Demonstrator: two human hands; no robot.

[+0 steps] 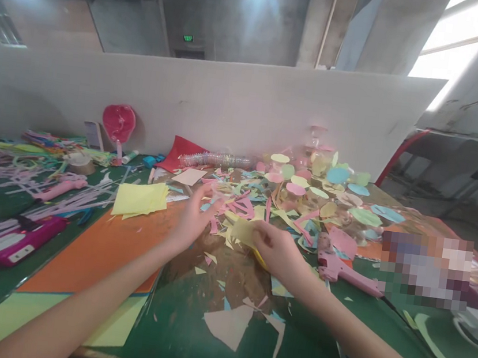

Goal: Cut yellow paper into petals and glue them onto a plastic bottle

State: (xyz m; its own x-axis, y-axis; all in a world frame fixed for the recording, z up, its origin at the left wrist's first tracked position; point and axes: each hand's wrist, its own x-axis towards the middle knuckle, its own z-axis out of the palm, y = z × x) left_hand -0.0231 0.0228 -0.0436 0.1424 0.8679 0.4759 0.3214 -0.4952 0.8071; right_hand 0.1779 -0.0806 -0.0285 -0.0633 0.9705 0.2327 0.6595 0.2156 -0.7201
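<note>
My right hand [276, 250] pinches a small piece of yellow paper [242, 230] over the heap of scraps. A curved yellow object [260, 259] shows partly beneath that hand; its kind is hidden. My left hand [196, 215] hovers at the left of the heap, fingers apart and slightly blurred, with nothing visible in it. Pink, yellow and blue paper scraps [242, 205] lie between and beyond both hands. Left of my left hand, a stack of yellow paper squares [139, 199] rests on an orange board [95, 248]. A pale pink square [189, 176] lies behind the left hand.
Rounded paper pieces [296, 189] pile up at the back right. A pink glue gun [337, 266] with a cord lies right of my right hand. At left are a magenta device [20, 242] and thin strips [70, 205]. A white partition [230, 105] stands behind.
</note>
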